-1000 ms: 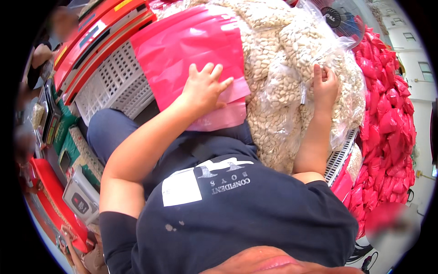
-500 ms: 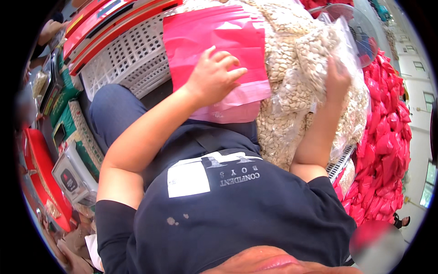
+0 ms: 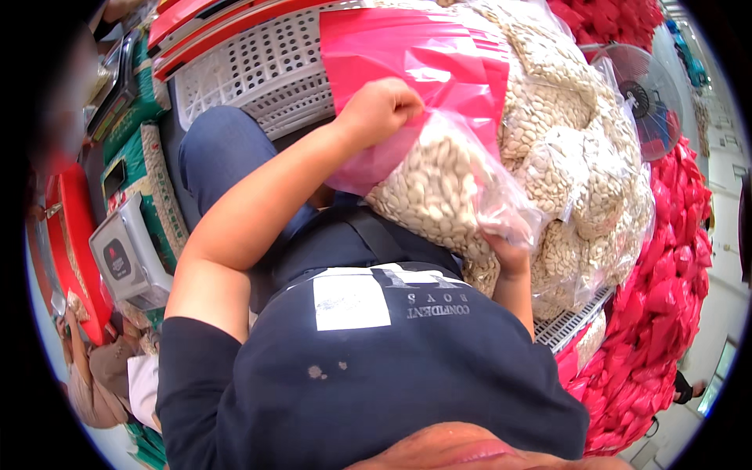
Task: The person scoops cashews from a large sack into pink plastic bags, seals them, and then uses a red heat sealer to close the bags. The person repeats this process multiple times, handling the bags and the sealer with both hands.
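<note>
A clear plastic bag of cream-coloured pumpkin seeds (image 3: 435,184) hangs tilted over my lap, in front of a stack of flat pink bags (image 3: 411,51). My right hand (image 3: 509,241) grips the clear bag at its lower right, its fingers partly behind the plastic. My left hand (image 3: 384,110) is closed at the bag's upper left corner, fingertips pinched on the plastic, over the pink stack. To the right lies a heap of similar clear bags of pumpkin seeds (image 3: 556,164).
Left of the pink stack is a white perforated crate (image 3: 251,74) beside red boxes (image 3: 184,31). A fan (image 3: 638,98) stands at the far right, near a large pile of filled pink bags (image 3: 666,298). A grey-and-white device (image 3: 129,251) sits at the left.
My right hand has brought a bag of pumpkin seeds from the heap leftward and nearer me. My left hand, spread over the pink stack before, has closed on that bag's corner. The view has shifted slightly.
</note>
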### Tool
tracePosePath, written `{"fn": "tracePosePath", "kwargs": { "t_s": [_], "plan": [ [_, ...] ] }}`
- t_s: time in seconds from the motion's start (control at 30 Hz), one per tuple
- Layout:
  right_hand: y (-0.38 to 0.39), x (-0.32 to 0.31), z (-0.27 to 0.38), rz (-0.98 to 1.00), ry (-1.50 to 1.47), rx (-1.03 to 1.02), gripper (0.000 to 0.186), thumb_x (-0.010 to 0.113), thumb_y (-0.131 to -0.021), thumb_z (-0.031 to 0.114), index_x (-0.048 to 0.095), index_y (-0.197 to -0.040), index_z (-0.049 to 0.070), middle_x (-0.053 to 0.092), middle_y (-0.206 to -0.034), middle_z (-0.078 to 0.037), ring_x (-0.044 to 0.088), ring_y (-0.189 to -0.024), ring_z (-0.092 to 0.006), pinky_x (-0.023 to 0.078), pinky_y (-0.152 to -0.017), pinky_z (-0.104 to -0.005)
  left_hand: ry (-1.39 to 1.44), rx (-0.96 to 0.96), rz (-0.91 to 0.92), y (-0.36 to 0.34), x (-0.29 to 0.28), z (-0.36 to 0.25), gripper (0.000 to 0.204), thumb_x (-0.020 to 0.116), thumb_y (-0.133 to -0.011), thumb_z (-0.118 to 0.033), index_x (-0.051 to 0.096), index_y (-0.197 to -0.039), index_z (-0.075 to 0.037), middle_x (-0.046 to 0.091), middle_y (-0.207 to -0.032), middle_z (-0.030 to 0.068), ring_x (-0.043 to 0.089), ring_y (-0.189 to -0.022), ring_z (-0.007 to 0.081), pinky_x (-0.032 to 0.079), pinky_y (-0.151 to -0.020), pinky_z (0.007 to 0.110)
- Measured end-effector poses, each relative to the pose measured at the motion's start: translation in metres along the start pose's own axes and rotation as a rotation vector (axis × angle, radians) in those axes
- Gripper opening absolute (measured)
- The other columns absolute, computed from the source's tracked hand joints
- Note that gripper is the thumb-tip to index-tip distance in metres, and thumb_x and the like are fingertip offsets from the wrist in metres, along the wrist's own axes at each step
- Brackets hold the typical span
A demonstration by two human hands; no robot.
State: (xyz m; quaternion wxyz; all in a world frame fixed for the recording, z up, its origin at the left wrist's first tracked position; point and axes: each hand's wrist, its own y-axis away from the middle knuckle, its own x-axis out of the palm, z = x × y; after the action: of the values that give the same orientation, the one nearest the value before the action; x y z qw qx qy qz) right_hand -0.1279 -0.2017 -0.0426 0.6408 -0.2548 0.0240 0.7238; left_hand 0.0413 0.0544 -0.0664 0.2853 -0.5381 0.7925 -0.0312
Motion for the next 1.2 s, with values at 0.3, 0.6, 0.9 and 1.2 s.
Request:
{"fn": "tracePosePath", "kwargs": {
  "t_s": [0.3, 0.6, 0.9, 1.2],
  "plan": [
    [-0.053, 0.011, 0.021, 0.0, -0.705, 0.529, 0.018, 0.053, -0.086, 0.009, 0.059, -0.1, -0.001, 0.061, -0.093, -0.007, 0.057, -0.086, -0.0142, 0.045, -0.077, -0.0261, -0.053, 0.242, -0.15, -0.016, -0.01, -0.042, 0.007, 0.058, -0.076, 0.001, 0.06, -0.083, 0.0, 0.057, -0.08, 0.0097, 0.057, -0.072, 0.0219, 0.046, -0.063, 0.028],
    [-0.056, 0.037, 0.005, -0.289, -1.257, 0.623, 0.034, 0.037, -0.092, 0.021, 0.038, -0.119, 0.0, 0.04, -0.124, -0.026, 0.043, -0.113, -0.039, 0.039, -0.091, -0.0522, -0.684, 0.277, -0.07, 0.005, -0.03, -0.039, 0.043, 0.066, -0.066, -0.015, 0.056, -0.107, -0.014, 0.053, -0.1, 0.0029, 0.049, -0.096, 0.0207, 0.037, -0.083, 0.035],
    [-0.057, 0.044, 0.014, -0.42, -1.175, 0.574, 0.029, 0.036, -0.092, 0.019, 0.043, -0.113, 0.0, 0.046, -0.118, -0.022, 0.049, -0.108, -0.0355, 0.042, -0.09, -0.0486, -0.848, -0.36, 0.109, 0.049, -0.043, -0.042, 0.057, 0.06, -0.068, -0.013, 0.041, -0.121, -0.009, 0.055, -0.094, 0.0144, 0.055, -0.084, 0.0306, 0.045, -0.07, 0.04],
    [-0.058, 0.044, 0.012, -0.599, -1.155, 0.584, 0.025, 0.043, -0.091, 0.015, 0.045, -0.111, 0.001, 0.054, -0.108, -0.016, 0.055, -0.098, -0.0266, 0.047, -0.085, -0.0396, -0.198, -0.495, -0.086, 0.06, -0.028, -0.029, 0.043, 0.05, -0.07, -0.001, 0.042, -0.112, -0.002, 0.06, -0.078, 0.0128, 0.059, -0.067, 0.0179, 0.047, -0.065, 0.028]
  ]
}}
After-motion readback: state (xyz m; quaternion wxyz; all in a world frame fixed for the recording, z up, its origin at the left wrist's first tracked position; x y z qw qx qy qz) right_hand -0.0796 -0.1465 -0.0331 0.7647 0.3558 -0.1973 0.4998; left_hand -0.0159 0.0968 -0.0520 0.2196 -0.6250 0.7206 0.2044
